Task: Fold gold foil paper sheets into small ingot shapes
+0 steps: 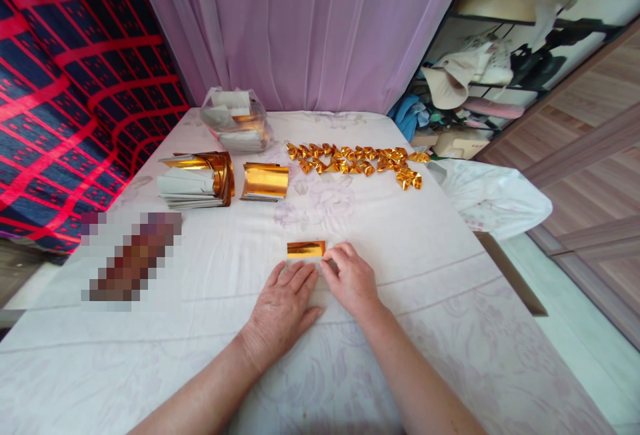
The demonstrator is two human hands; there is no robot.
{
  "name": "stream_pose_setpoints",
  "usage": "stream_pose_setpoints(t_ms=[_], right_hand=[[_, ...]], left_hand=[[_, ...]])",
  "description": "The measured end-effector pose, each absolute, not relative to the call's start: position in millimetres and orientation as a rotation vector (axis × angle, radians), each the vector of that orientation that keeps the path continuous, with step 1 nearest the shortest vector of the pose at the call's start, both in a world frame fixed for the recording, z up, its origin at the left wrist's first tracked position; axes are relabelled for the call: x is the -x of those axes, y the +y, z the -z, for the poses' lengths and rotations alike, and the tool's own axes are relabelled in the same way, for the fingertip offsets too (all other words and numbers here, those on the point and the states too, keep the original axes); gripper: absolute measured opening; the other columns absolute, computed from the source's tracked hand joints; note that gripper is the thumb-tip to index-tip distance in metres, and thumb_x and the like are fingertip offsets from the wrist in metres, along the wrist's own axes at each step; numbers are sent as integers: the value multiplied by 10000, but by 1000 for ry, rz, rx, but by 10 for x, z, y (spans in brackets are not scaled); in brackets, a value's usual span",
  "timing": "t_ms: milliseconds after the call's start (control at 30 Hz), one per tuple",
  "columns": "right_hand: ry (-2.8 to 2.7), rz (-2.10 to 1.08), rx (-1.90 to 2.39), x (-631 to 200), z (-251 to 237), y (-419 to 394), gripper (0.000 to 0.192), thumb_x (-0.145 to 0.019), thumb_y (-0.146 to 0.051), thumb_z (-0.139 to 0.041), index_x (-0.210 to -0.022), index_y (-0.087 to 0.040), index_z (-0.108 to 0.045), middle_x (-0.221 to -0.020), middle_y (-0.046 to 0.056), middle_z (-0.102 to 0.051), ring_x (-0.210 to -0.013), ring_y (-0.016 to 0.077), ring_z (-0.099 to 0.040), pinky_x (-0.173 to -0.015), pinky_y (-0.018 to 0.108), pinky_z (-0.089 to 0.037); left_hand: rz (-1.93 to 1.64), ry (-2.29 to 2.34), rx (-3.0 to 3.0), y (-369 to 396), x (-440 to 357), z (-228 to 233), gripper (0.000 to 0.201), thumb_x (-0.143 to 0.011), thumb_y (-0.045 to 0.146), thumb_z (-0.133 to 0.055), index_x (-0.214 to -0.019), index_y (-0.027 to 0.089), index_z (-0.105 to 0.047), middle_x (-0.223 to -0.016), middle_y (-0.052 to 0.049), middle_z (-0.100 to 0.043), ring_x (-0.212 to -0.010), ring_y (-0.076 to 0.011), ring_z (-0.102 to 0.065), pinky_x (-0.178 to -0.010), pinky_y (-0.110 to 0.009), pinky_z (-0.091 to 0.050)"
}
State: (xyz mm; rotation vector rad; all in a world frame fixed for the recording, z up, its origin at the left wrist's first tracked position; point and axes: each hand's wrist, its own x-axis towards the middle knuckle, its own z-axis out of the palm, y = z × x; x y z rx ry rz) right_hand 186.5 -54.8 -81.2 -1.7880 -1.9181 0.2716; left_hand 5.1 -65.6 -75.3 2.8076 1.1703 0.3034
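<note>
A small sheet of gold foil paper point(305, 249) lies flat on the white floral tablecloth point(425, 268) in front of me. My left hand point(283, 308) presses flat on the sheet's near edge, fingers spread. Beside it, my right hand point(350, 278) rests with its fingertips on the sheet's right part. Neither hand lifts the paper. The near half of the sheet is hidden under my fingers.
Several folded gold paper pieces point(357, 160) lie in rows at the far middle. Two stacks of gold sheets point(265, 180) point(200, 178) sit at the far left, a clear plastic bag of paper point(235, 122) behind them. A blurred patch point(131, 256) lies to my left.
</note>
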Motion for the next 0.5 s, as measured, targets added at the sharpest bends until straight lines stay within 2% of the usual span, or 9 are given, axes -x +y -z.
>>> stream_pose_setpoints(t_ms=[133,333,500], right_hand=[[-1963,-315,1746,-1887,780,-563,92,-819,-256,-623,-908,-234,-621,-987,25,-619,-778,143,-604,-699,249,-462],[-2013,-347,1733,-1908,738,-566,158,-790,-212,-629,-944,-241,-609,-1013,30,-615,-904,170,-616,-759,271,-485],[-2032,-451,1687,-1955,755,-558,188,-793,-165,-623,-963,-243,-609,-1029,21,-602,-894,159,-612,-782,278,-490]], left_hand=[[-274,1171,-2801,-654,-53,735,534,-929,486,-493,-1371,186,-492,-1372,-93,-567,-1271,-267,-495,-1128,-485,-297],[-251,1183,-2798,-654,-60,710,514,-934,487,-479,-1343,179,-521,-1366,-96,-576,-1263,-271,-504,-1122,-496,-307],[-231,1190,-2795,-655,-66,703,526,-929,494,-487,-1343,171,-520,-1365,-93,-578,-1273,-273,-499,-1126,-506,-307]])
